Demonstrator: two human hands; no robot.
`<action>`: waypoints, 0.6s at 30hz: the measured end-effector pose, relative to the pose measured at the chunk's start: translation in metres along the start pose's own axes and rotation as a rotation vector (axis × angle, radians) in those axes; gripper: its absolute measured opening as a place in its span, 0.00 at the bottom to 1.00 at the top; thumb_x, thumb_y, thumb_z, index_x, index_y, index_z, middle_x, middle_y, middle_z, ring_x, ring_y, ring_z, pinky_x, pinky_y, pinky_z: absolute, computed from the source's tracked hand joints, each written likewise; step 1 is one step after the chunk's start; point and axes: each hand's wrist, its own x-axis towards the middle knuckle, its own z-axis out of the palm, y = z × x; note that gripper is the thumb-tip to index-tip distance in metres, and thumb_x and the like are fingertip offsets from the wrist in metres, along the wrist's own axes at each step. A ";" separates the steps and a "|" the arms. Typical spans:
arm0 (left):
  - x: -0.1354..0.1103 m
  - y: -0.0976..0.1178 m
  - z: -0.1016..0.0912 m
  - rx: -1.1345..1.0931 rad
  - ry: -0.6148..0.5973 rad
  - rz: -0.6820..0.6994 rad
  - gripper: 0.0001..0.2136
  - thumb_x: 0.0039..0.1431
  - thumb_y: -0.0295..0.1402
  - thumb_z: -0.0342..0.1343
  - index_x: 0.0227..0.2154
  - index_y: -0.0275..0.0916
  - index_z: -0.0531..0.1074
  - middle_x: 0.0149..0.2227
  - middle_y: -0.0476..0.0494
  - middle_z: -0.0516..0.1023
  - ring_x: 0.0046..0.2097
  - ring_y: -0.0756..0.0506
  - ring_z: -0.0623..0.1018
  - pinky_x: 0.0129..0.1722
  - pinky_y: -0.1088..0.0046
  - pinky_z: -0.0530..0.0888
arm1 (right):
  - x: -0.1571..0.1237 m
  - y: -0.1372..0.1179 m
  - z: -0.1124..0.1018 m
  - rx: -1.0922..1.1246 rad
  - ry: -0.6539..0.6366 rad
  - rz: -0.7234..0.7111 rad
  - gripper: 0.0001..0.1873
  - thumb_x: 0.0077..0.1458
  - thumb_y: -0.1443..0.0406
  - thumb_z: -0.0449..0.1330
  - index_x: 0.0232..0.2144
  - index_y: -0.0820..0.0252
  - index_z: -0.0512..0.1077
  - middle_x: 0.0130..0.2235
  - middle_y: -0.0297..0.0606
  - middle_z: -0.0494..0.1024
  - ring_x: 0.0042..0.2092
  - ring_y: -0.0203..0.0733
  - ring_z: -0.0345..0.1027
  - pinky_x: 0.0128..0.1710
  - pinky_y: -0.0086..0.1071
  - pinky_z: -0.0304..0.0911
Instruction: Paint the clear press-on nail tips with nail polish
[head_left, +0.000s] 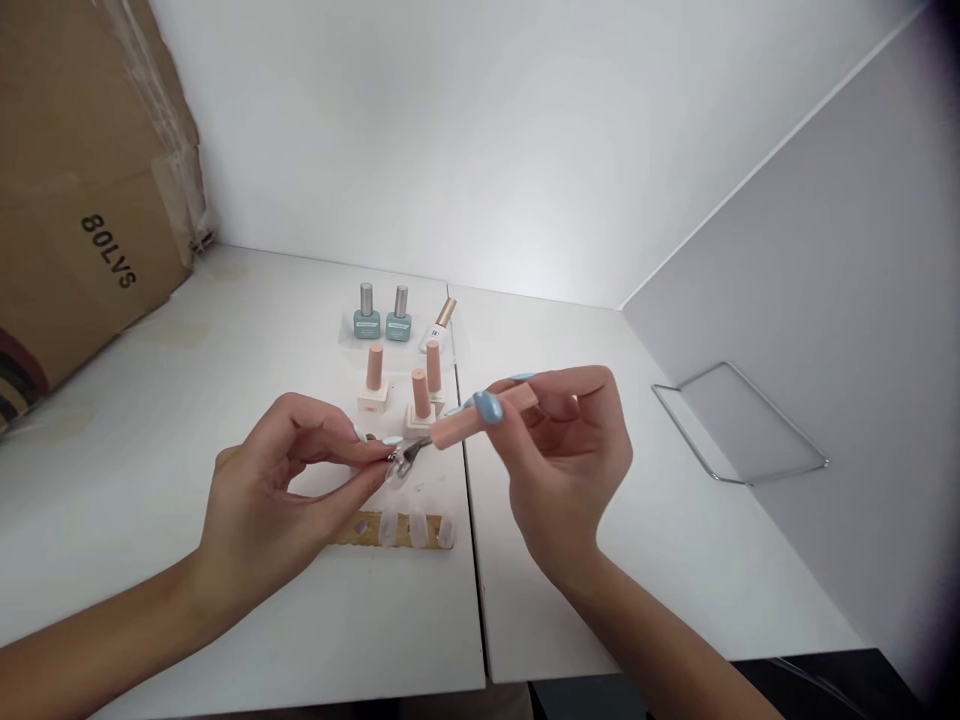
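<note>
My left hand pinches a clear false nail tip between thumb and fingers. In my right hand is a nail polish brush, gripped by its long peach cap. Its dark stem slants down to the left, and the bristles appear to touch the nail tip. Just beyond stand nail polish bottles with peach caps, among them a left one and a nearer one partly behind the brush. Below my fingers lies a wooden strip carrying several clear nail tips.
A clear tray at the back holds two teal polish bottles and a tilted white bottle with a gold cap. A cardboard box stands at the left. A wire frame is by the right wall. A dark seam divides the white tabletop.
</note>
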 end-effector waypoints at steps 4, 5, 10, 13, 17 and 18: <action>0.001 0.000 -0.001 -0.004 -0.003 0.015 0.15 0.54 0.23 0.67 0.35 0.48 0.70 0.28 0.61 0.85 0.34 0.50 0.89 0.38 0.85 0.85 | 0.004 0.002 -0.003 0.003 0.091 0.091 0.13 0.60 0.67 0.70 0.34 0.53 0.67 0.22 0.23 0.80 0.25 0.34 0.80 0.32 0.32 0.76; 0.001 0.001 -0.001 -0.011 -0.007 0.014 0.15 0.53 0.22 0.67 0.36 0.48 0.70 0.28 0.62 0.85 0.34 0.50 0.89 0.39 0.85 0.85 | 0.004 0.002 -0.003 0.028 0.092 0.079 0.13 0.60 0.66 0.71 0.34 0.53 0.68 0.22 0.21 0.79 0.25 0.34 0.79 0.32 0.32 0.76; 0.003 0.005 -0.001 -0.051 -0.026 -0.019 0.15 0.53 0.22 0.67 0.35 0.49 0.69 0.27 0.61 0.85 0.33 0.48 0.89 0.36 0.83 0.85 | 0.003 0.002 -0.004 0.095 -0.014 0.022 0.13 0.58 0.65 0.73 0.34 0.53 0.70 0.23 0.21 0.78 0.28 0.33 0.77 0.30 0.30 0.77; 0.002 0.006 -0.001 -0.068 -0.024 -0.037 0.16 0.52 0.21 0.67 0.36 0.49 0.70 0.27 0.60 0.85 0.34 0.47 0.89 0.36 0.80 0.86 | 0.003 0.002 -0.002 0.043 0.009 0.046 0.13 0.58 0.65 0.72 0.34 0.52 0.69 0.24 0.22 0.78 0.28 0.33 0.77 0.31 0.31 0.77; 0.003 0.007 0.000 -0.092 -0.040 -0.062 0.17 0.53 0.21 0.67 0.36 0.49 0.69 0.28 0.60 0.86 0.33 0.47 0.89 0.38 0.77 0.87 | 0.005 0.004 -0.002 0.005 0.106 0.093 0.15 0.59 0.62 0.72 0.33 0.52 0.67 0.24 0.21 0.76 0.27 0.33 0.77 0.31 0.33 0.77; 0.003 0.008 0.000 -0.097 -0.045 -0.073 0.17 0.53 0.21 0.67 0.36 0.49 0.69 0.28 0.60 0.86 0.33 0.46 0.89 0.38 0.77 0.87 | 0.006 0.005 -0.003 0.013 0.106 0.098 0.15 0.59 0.60 0.72 0.33 0.51 0.67 0.24 0.21 0.75 0.27 0.33 0.77 0.31 0.33 0.77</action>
